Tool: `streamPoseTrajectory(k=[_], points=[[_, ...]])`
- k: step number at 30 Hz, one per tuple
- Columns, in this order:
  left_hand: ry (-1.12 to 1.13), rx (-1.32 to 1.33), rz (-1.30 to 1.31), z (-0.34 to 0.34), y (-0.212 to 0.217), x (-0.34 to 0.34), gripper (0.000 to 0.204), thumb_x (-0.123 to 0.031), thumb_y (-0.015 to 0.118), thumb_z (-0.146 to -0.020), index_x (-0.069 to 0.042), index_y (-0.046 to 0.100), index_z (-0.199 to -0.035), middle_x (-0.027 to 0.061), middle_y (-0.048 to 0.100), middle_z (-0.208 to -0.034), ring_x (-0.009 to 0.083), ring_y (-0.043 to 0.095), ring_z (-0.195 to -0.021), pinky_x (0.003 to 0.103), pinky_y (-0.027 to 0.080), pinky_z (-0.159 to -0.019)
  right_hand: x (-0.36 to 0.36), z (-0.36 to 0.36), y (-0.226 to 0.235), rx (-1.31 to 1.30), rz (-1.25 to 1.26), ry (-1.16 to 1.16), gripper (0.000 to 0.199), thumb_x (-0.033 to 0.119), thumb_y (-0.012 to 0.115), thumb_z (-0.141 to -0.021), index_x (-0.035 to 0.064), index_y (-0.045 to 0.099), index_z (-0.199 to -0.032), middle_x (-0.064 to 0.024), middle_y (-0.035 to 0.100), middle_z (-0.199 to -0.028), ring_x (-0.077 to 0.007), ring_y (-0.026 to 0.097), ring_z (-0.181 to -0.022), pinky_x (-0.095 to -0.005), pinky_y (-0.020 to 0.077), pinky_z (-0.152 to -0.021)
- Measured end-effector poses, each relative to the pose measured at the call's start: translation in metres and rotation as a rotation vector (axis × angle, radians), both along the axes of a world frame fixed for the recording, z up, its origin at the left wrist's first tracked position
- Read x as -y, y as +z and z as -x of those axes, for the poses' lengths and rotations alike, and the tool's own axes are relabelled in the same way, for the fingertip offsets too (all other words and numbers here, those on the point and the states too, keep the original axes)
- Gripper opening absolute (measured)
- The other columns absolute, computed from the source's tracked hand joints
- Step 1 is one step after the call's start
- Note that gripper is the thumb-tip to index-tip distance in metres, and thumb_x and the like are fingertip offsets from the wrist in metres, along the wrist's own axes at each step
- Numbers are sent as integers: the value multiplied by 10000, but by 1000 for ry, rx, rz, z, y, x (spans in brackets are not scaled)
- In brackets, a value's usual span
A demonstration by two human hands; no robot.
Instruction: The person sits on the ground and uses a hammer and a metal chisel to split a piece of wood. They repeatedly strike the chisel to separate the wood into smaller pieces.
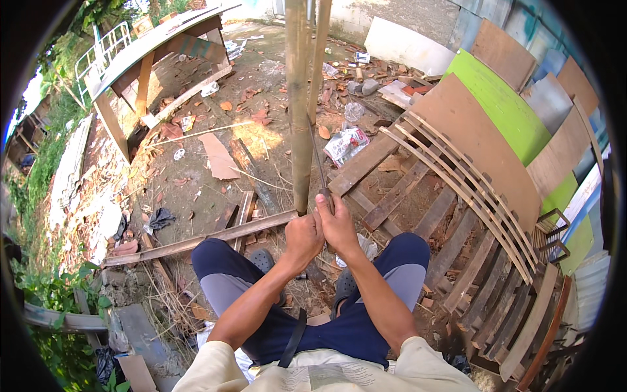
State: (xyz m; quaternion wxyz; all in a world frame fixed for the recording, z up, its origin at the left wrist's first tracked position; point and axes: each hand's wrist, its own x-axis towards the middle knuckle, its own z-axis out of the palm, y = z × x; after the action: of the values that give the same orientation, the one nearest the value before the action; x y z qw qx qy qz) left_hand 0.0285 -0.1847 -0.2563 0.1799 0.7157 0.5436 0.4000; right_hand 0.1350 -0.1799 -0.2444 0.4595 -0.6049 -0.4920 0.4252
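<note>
"Grip?"
"Right hand [336, 225] is clamping a thin tool [319, 171] — left hand [304, 238] is resting alongside, curled — can't tell on what."
"Tool?"
"It's pointing far, just right of the near bamboo pole [298, 124]."

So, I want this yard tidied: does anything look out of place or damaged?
Yes, most plainly two things: crumpled printed packaging lies like litter beside the wooden slats, and a loose brown board piece farther left has an uneven, broken-looking edge. Both seem dropped rather than put away.

the pole [298, 117] is olive-brown, the panel [503, 121] lime green, the trousers [264, 336] navy and grey, the shirt [212, 369] cream.
</note>
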Motion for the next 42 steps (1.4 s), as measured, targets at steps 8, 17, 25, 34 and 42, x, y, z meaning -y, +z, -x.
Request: streamPoseTrajectory(k=[8,17,25,34,42], points=[[243,309,-303,73,97,-108,430,-395,700,-902,14,611,-1002,98,596,-901,195,570,-821,342,462,-707,6,12,1,87,72,84,517,528,653,-906,15,599,-938,-69,556,-670,-191,555,-576,-339,439,-531],[53,497,-537,60,200,-211,754,-649,687,-815,42,550,-1082,150,654,-897,250,646,-836,400,521,-783,22,20,8,-181,273,259,382,328,771,-871,68,515,-760,23,458,-529,-78,442,-392,-261,353,-367],[-19,601,-634,68,187,-229,652,-622,668,-855,24,598,-909,87,624,-749,157,595,-703,336,477,-637,32,38,-6,-543,351,313,235,125,702,-901,77,475,-860,8,465,-591,-96,464,-414,-259,366,-373],[-122,648,-614,84,184,-229,589,-568,683,-872,13,613,-938,25,596,-720,91,536,-662,287,445,-593,34,49,-13,-917,444,395,223,24,666,-864,88,452,-880,-3,451,-604,-108,450,-419,-284,382,-409],[-14,687,-684,92,185,-232,522,-514,652,-915,6,613,-925,27,601,-710,100,542,-663,294,449,-610,26,40,-20,-386,284,312,203,74,699,-870,71,496,-854,12,477,-572,-87,451,-406,-268,357,-392]])
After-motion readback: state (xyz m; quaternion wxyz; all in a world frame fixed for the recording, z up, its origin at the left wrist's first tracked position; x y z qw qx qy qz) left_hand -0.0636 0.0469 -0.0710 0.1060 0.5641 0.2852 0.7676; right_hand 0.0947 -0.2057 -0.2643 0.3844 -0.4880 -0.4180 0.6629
